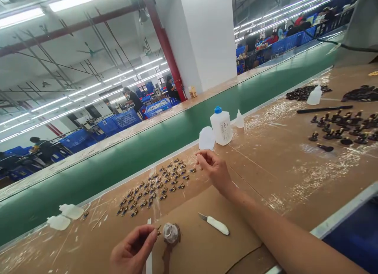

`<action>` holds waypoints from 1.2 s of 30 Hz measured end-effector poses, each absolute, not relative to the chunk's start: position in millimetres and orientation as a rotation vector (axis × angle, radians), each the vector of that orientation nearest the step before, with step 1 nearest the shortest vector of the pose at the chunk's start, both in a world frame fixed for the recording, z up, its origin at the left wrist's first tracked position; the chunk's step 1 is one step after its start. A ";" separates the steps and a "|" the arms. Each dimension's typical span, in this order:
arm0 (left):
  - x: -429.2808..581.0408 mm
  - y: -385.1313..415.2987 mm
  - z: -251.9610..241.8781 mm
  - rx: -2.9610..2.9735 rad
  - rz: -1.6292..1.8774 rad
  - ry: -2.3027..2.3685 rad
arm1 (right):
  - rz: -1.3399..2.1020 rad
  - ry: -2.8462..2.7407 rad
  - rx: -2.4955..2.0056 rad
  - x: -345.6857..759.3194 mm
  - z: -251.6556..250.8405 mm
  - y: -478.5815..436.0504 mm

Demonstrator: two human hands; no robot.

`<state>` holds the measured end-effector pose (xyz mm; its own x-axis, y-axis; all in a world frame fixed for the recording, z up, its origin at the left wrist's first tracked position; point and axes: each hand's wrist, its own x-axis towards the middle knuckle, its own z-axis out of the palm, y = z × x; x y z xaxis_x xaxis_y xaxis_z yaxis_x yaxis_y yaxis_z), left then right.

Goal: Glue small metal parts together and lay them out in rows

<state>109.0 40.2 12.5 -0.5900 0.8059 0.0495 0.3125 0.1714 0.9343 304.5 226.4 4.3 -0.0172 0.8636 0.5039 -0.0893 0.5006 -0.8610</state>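
My left hand (pixel 134 248) is at the lower middle, thumb and forefinger pinched on a small dark-and-gold piece (pixel 158 230). Just right of it stands a small clear jar (pixel 171 233) with brown smears around it. My right hand (pixel 214 169) is stretched over the table, fingertips pressed together; whatever they may hold is too small to see. Left of those fingertips, small blue-and-gold figures (pixel 159 183) lie in rows. A white-handled knife (pixel 217 225) rests on the brown board (pixel 195 250) between my arms.
Behind my right hand are a white bottle with blue cap (pixel 222 127), a pale container (pixel 206 138) and a small dropper bottle (pixel 239 119). Two squeeze bottles (pixel 65 216) lie at left. Dark parts (pixel 339 126) cover the right side. A green conveyor belt (pixel 183 126) runs beyond.
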 end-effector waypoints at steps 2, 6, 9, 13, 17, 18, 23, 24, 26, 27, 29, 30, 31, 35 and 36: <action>109.9 43.8 12.6 1.093 1.397 2.015 | 0.857 -1.404 -0.742 303.3 4.7 225.1; 111.5 49.0 13.5 1.280 1.285 2.107 | 0.832 -1.462 -0.744 300.2 3.5 222.3; 112.6 50.6 17.2 1.429 1.126 2.147 | 0.819 -1.485 -0.750 300.1 3.2 221.9; 110.2 51.2 23.1 1.535 0.901 2.178 | 0.795 -1.492 -0.755 301.2 3.6 223.2; 104.0 53.2 25.0 1.588 0.811 2.165 | 0.774 -1.496 -0.755 301.5 3.8 224.0; 102.8 54.0 24.8 1.595 0.810 2.164 | 0.770 -1.498 -0.757 301.5 3.8 224.1; 104.6 57.0 28.0 1.491 0.850 2.150 | 0.749 -1.513 -0.768 301.9 3.0 224.8; 106.9 56.5 30.5 1.417 0.894 2.119 | 0.746 -1.514 -0.771 302.0 3.0 224.9; 113.0 54.3 36.8 1.194 1.085 2.021 | 0.741 -1.512 -0.774 301.9 3.5 225.1; 116.3 52.7 40.0 1.052 1.209 1.936 | 0.739 -1.510 -0.773 301.8 4.0 225.1; 122.1 49.4 45.3 0.759 1.424 1.724 | 0.740 -1.506 -0.766 301.5 5.4 224.6; 124.0 48.0 46.8 0.636 1.494 1.620 | 0.742 -1.504 -0.762 301.3 6.1 224.3; 125.3 46.8 47.6 0.541 1.533 1.533 | 0.744 -1.502 -0.759 301.2 6.6 223.9; 124.3 44.0 46.3 0.399 1.569 1.399 | 0.756 -1.494 -0.760 301.2 6.5 223.5; 123.4 43.6 45.7 0.391 1.567 1.387 | 0.758 -1.493 -0.761 301.3 5.9 223.8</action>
